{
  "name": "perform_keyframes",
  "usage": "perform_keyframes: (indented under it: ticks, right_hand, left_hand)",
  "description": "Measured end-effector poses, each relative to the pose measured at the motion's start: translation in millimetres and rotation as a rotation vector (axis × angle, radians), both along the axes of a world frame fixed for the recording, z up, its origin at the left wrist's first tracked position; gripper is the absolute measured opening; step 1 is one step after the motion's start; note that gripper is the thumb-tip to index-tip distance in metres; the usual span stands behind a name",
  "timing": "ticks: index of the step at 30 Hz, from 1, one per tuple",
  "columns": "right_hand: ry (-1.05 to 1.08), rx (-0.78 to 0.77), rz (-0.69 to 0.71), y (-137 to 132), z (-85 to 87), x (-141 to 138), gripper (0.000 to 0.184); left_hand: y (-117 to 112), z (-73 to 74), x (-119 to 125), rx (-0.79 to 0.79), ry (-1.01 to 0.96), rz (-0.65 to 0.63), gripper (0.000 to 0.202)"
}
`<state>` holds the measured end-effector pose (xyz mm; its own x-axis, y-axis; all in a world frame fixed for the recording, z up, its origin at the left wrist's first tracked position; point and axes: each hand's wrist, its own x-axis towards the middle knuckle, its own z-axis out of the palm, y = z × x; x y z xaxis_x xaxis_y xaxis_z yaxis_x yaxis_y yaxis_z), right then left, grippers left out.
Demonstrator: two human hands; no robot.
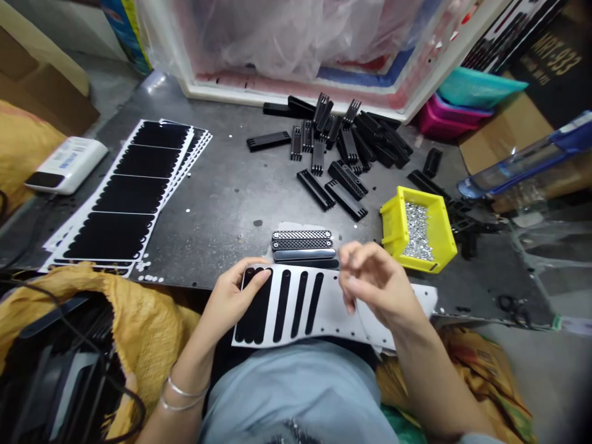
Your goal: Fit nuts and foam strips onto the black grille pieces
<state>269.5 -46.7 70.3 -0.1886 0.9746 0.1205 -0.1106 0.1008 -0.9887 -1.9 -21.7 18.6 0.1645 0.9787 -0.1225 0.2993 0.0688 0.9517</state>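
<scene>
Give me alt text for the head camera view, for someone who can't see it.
Two bare hands work at a white sheet of black strips on a metal workbench: the left hand lies on the strips, the right hand is held above the sheet. Beyond lie narrow bars, black ribbed plastic parts and a yellow bin of small metal pieces.

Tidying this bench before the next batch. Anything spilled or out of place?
Small white dots lie scattered on the metal tabletop beside the black scalloped sheets, apparently stray bits off the sheets. The black slotted bars also sit in a jumbled heap, unlike the four bars lined up neatly.
</scene>
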Motion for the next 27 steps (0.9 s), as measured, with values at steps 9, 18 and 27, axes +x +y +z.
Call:
perform_keyframes:
  ticks: [9, 18, 27]
  right_hand:
    - [-0.732, 0.58, 0.04, 78.5, -45.9, -40.2, 0.016]
    - [-0.775, 0.59, 0.105, 84.5, -51.8, -45.5, 0.015]
    - [-0.831, 0.418, 0.056, 75.3, -32.4, -13.0, 0.018]
  left_hand:
    - [33.8, -8.7, 12.2, 0.031, 0.075, 0.183, 0.024]
    - [41.5, -7.9, 22.1, -0.019, 0.021, 0.127, 0.023]
    - [49.0, -9.3, 22.8, -0.063, 0.018, 0.108, 0.02]
